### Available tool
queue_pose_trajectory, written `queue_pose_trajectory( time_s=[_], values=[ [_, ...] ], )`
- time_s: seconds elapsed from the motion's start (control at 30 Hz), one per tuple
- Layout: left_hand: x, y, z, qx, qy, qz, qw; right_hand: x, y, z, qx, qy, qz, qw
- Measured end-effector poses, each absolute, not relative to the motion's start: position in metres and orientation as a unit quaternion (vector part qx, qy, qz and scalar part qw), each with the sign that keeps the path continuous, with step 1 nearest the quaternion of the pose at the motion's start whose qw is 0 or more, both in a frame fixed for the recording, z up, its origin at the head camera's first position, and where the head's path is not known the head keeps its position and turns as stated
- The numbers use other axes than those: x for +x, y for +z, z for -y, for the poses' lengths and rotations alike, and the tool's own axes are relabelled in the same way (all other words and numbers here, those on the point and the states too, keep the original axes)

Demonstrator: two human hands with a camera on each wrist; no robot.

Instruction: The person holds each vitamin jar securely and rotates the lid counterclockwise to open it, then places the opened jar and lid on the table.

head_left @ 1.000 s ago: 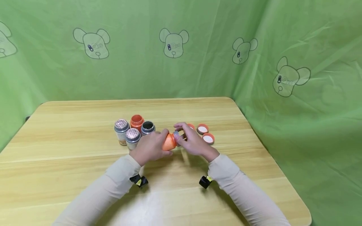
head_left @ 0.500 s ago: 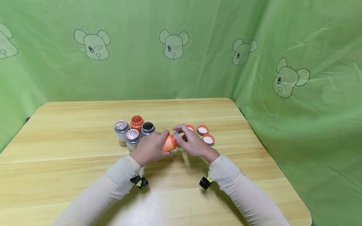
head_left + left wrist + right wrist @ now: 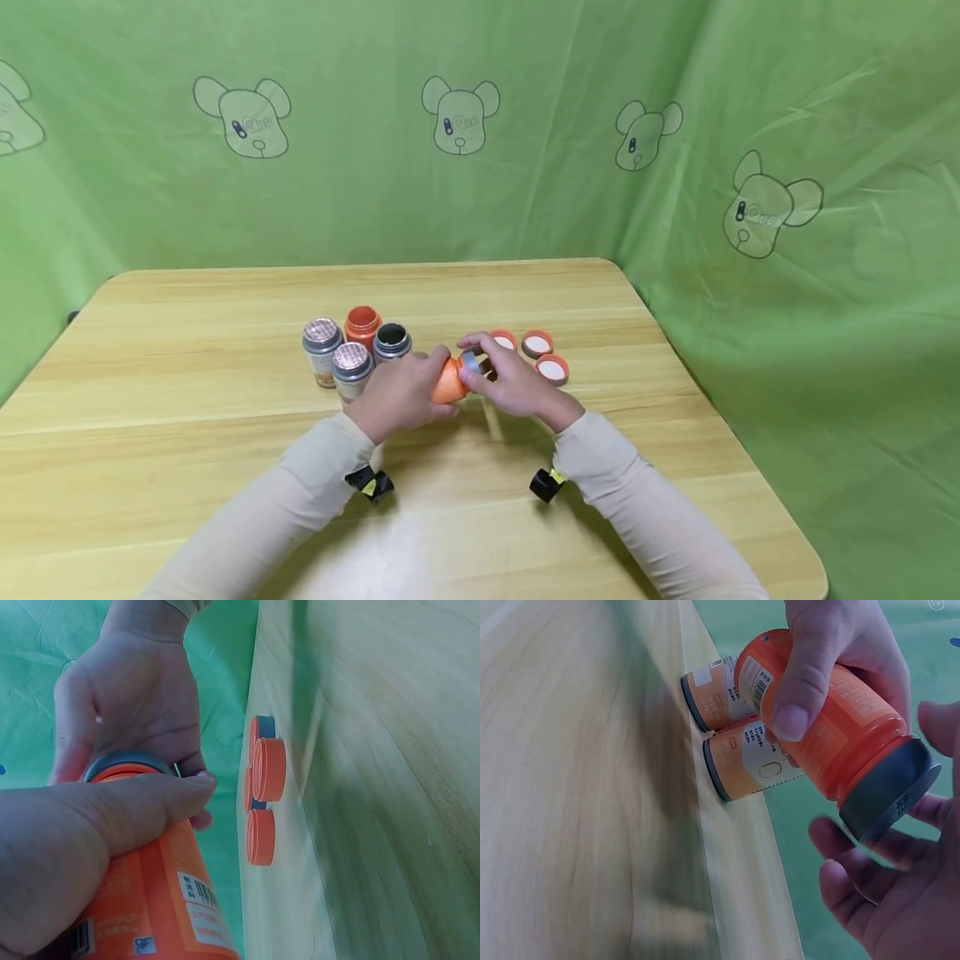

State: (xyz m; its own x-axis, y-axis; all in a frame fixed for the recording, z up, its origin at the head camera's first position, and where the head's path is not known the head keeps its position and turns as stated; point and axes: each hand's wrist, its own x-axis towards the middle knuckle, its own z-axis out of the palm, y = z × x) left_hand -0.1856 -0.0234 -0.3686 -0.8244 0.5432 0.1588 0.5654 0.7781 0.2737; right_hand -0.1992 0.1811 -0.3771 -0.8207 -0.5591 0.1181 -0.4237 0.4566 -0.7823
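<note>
My left hand (image 3: pixel 399 392) grips an orange bottle (image 3: pixel 447 384) above the table, its dark grey cap (image 3: pixel 891 789) tilted toward the right. The right hand (image 3: pixel 516 385) is around the cap with loosely bent fingers. In the right wrist view its thumb (image 3: pixel 937 726) stands apart from the cap, and several fingertips reach past the cap's underside; whether any touch is unclear. Left of the hands stand two jars with silvery seals, a front jar (image 3: pixel 352 358) and a rear jar (image 3: pixel 322 333). Beside them are an open orange jar (image 3: pixel 363 325) and an open dark-rimmed jar (image 3: pixel 392 340).
Several orange-rimmed lids, among them a near lid (image 3: pixel 552 369) and a far lid (image 3: pixel 537 342), lie right of the hands, white inside facing up. The wooden table (image 3: pixel 187 467) has a green curtain (image 3: pixel 360 192) behind it and along its right side.
The right thumb has shifted on the cap, and more of the grey cap shows between thumb and fingers now. The left hand still holds the bottle in the same place.
</note>
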Motion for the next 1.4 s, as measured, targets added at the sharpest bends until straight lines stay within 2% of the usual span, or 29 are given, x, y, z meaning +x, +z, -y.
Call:
queue_pose_trajectory(
  time_s=[0.53,0.83,1.1,1.4],
  values=[
    [-0.186,-0.370,0.023,-0.289,-0.160,0.943,0.026,-0.198,-0.375,-0.183,-0.293,-0.445,-0.843,0.077],
    [-0.186,-0.370,0.025,-0.286,-0.163,0.944,0.028,-0.200,-0.377,-0.188,-0.310,-0.435,-0.845,0.038],
    [-0.188,-0.374,0.028,-0.274,-0.186,0.944,0.012,-0.207,-0.382,-0.199,-0.261,-0.458,-0.850,0.020],
    [-0.190,-0.375,0.029,-0.269,-0.204,0.941,0.016,-0.236,-0.377,-0.226,-0.176,-0.388,-0.904,-0.037]
  ],
)
